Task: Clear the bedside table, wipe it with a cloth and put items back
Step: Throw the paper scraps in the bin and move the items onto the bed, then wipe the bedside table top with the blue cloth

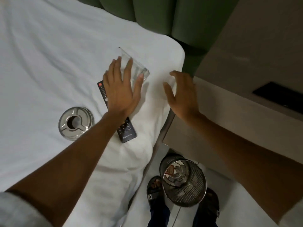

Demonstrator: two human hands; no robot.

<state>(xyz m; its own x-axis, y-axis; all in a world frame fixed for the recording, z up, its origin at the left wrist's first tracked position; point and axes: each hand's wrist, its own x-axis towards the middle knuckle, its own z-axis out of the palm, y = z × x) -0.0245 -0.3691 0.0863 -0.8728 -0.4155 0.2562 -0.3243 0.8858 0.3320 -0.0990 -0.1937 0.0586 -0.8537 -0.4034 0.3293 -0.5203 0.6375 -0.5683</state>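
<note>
A clear drinking glass (139, 66) lies tilted on the white bed sheet (49, 54). My left hand (122, 89) rests flat over its near side, fingers spread, not clearly gripping it. Under that hand lies a black remote control (127, 130), partly hidden. A round metal ashtray (75, 122) sits on the sheet to the left. My right hand (182, 94) hovers open at the bed's right edge, holding nothing, beside the beige bedside table (237, 102).
A wire mesh waste bin (184, 181) with some litter stands on the floor between bed and table, next to my sandalled feet (155, 187). A green padded headboard (155, 12) rises behind the bed. A dark panel (278, 95) sits on the table's far right.
</note>
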